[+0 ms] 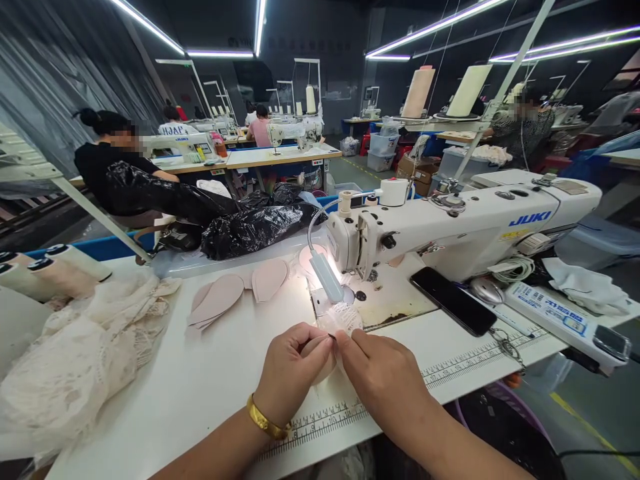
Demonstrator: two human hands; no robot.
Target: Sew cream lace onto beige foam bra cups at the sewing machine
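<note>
My left hand [295,365], with a gold bracelet [267,419] at its wrist, pinches the near edge of a piece of white lace fabric [346,317]. Close beside it, my right hand [384,372] pinches the same edge, the fingertips of both hands almost meeting. A tiny dark thing shows between the fingertips, too small to name. Under the hands lies a pale rounded piece, mostly covered by the fingers. The lace reaches up to the needle area of a white sewing machine [465,223], lit by a small lamp [327,277]. Pale pink cup-shaped pieces [220,300] lie to the left.
Crumpled cream lace [95,353] and thread cones [75,263] fill the left side. On the right are a black phone [453,301], a control box [565,323] and a pen. A printed ruler [345,415] runs along the front edge. Black plastic bags [260,227] lie behind; several people sit beyond.
</note>
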